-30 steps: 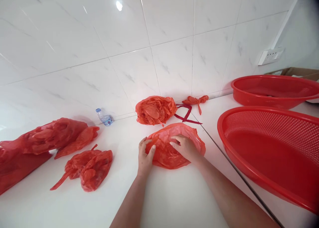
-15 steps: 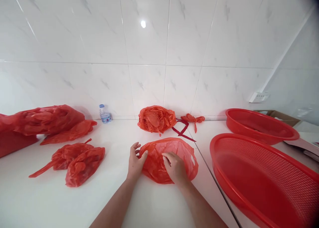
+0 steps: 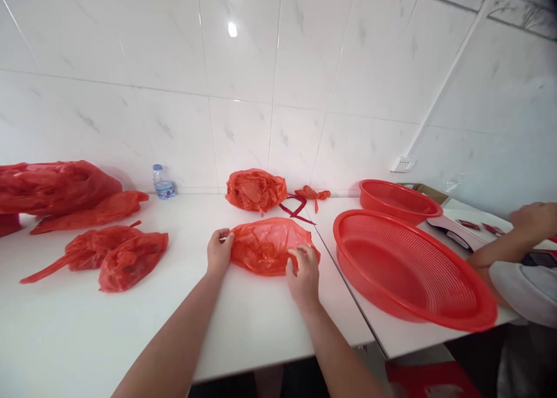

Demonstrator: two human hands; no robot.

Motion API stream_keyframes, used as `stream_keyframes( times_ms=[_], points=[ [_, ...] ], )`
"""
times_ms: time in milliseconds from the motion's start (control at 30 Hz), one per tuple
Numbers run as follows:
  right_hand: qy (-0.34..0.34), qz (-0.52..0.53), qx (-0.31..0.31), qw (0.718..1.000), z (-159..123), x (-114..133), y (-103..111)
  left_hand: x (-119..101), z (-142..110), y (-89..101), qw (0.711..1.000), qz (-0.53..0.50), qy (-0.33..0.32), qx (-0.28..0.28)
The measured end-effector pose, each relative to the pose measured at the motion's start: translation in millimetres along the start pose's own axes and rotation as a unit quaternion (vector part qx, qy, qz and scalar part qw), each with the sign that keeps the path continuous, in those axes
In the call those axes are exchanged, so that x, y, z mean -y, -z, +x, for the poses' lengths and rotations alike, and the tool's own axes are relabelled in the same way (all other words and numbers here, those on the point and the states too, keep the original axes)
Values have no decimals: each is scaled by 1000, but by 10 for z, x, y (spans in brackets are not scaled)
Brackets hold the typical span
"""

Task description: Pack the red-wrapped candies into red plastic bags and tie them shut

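Observation:
A red plastic bag (image 3: 261,235) lies on the white table in front of me, its mouth spread toward me and crumpled film inside. My left hand (image 3: 219,252) is closed on the bag's left edge, thumb on the near side. At the right end of the bag, my right hand (image 3: 303,273) rests with bent fingers apart over the film, gripping nothing that I can see. Just behind stands a bulging red plastic bag (image 3: 255,192) stuffed with crumpled film. Dark red straps (image 3: 298,207) and a small knotted red bag (image 3: 313,195) lie beside it.
To the right are a large red mesh basket (image 3: 387,270) and a red basin (image 3: 395,201). A co-worker's arm (image 3: 513,241) reaches in at far right. Knotted red bags (image 3: 126,259), a large red bag (image 3: 61,183) and a water bottle (image 3: 163,183) stand left.
My view has swung right and shows more of the table's near edge; a co-worker's arm appears. My right hand has moved from inside the bag toward its right end.

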State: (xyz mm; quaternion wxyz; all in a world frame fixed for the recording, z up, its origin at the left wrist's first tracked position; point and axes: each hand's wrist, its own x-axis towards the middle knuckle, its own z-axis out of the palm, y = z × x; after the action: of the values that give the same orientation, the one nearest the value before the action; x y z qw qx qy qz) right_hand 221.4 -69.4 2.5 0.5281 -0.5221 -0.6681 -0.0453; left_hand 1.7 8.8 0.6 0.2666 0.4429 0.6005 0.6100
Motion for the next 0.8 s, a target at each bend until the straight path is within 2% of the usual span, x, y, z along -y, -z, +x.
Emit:
stream_keyframes(
  times_ms=[167, 333, 467, 633, 800],
  points=[
    [-11, -21, 31, 999, -20, -93, -68, -7, -118, 57, 1000, 18, -7, 5],
    [-46, -42, 113, 992, -49, -190, -187, -47, -300, 147, 998, 44, -19, 46],
    [-43, -22, 165, 985, -73, -194, -199, -47, -376, 190, 995, 65, -29, 72],
    [-30, -9, 195, 980, -78, -192, -179, -35, -380, 208, 994, 69, -26, 82],
    [-47, -4, 210, 976, -61, -196, -161, -69, -386, 218, 993, 40, -18, 108]
  ],
)
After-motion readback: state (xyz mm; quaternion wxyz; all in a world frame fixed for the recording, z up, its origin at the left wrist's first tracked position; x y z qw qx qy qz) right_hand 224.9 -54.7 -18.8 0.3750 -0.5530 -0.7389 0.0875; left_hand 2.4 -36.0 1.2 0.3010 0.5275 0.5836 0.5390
